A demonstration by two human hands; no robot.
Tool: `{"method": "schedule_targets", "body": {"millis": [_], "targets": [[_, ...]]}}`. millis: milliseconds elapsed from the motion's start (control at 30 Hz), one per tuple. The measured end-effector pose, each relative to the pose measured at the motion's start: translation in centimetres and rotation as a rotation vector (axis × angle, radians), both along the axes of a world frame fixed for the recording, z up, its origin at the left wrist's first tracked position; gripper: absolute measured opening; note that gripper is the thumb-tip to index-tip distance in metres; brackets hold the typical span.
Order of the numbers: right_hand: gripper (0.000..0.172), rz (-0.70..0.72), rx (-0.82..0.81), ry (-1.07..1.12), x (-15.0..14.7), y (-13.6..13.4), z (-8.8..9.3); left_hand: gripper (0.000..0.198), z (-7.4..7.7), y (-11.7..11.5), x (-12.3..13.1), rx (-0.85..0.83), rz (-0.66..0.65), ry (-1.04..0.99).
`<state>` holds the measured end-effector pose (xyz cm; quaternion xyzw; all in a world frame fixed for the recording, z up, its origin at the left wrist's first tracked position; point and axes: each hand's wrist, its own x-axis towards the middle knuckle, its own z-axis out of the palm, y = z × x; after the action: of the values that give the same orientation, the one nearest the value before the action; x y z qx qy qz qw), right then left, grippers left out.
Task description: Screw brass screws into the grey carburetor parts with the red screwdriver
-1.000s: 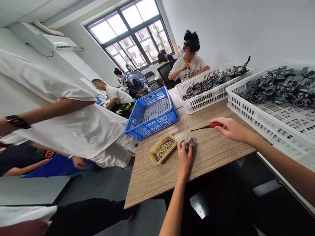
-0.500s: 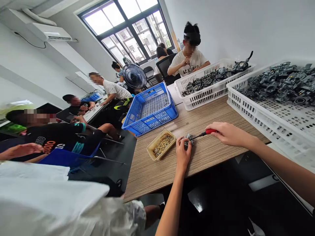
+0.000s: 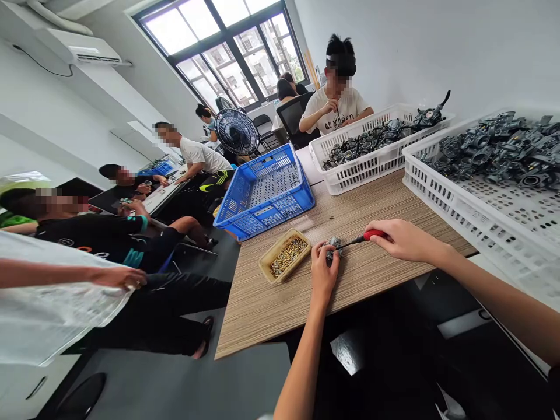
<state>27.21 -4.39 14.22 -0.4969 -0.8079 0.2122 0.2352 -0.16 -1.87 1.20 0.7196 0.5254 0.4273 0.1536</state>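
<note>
Wood-grain table (image 3: pixel 271 309): layout matches a second ago. The nearer white crate (image 3: pixel 437 195) at my right and the farther white crate (image 3: pixel 371 172) behind it both hold dark metal castings. The blue crate (image 3: pixel 262 204) sits tilted at the far left corner. The tan tray (image 3: pixel 285 256) of brass-coloured screws is just left of the hands. None of these has shifted.

Room: the person in a white shirt (image 3: pixel 52 303), who filled the left of the view a second ago, is now at the left edge. The seated co-workers behind show clearly.

Right hand (image 3: pixel 406 239): fingers closed around the red handle of the screwdriver (image 3: pixel 371 235). A second ago the shaft pointed away from the part, well apart from it. Now it has swung down and its tip meets the part.

Left hand (image 3: pixel 324 273): fingers closed on the small metal part (image 3: pixel 335 244), pinning it to the table just right of the tray, as before.

Judgement: tool and part are now engaged, with both hands committed to that one spot. I cannot tell whether a screw sits under the tip.
</note>
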Motion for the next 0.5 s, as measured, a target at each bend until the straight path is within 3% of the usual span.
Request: {"method": "schedule_targets", "body": {"millis": [500], "targets": [[0.018,-0.014,-0.014,-0.013,-0.03,-0.17,0.2,0.008,-0.01,0.16,0.11,-0.014,-0.004,0.012]]}}
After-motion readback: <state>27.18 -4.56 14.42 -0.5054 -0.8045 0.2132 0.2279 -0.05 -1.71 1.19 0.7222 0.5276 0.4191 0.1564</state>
